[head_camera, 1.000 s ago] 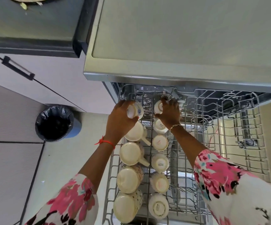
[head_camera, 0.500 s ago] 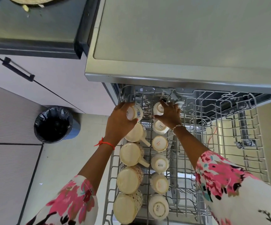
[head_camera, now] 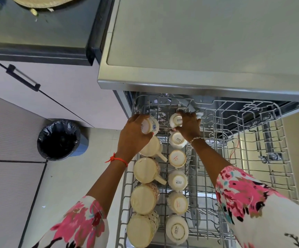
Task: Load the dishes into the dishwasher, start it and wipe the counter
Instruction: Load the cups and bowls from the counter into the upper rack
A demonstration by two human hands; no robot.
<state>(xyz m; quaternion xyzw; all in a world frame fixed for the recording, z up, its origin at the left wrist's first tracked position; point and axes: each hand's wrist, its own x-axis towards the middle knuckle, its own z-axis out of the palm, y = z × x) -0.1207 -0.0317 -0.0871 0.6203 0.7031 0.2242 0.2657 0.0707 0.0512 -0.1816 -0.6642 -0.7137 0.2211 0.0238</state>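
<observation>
At the far end of the pulled-out rack point(head_camera: 249, 133), holding a flowered cup point(head_camera: 149, 126) in the left grip point(head_camera: 133, 136), fingers curled round it, base tilted upward. Just right of that, clasping a small white cup point(head_camera: 176, 120) with the right grip point(head_camera: 190, 127) (base printed SISTA). Nearer than both grips, two rows of upturned crockery: big mugs point(head_camera: 146, 170) behind the left grip, small cups point(head_camera: 177, 179) behind the right. Left of the left grip, on the floor, a lined bin point(head_camera: 59, 138).

Pale pink cabinets point(head_camera: 59, 97) with a dark bar handle point(head_camera: 22, 77) stand at the left. A bin point(head_camera: 83, 143) lined with a black bag point(head_camera: 55, 140) sits beside them on the light tiled floor point(head_camera: 68, 185).
</observation>
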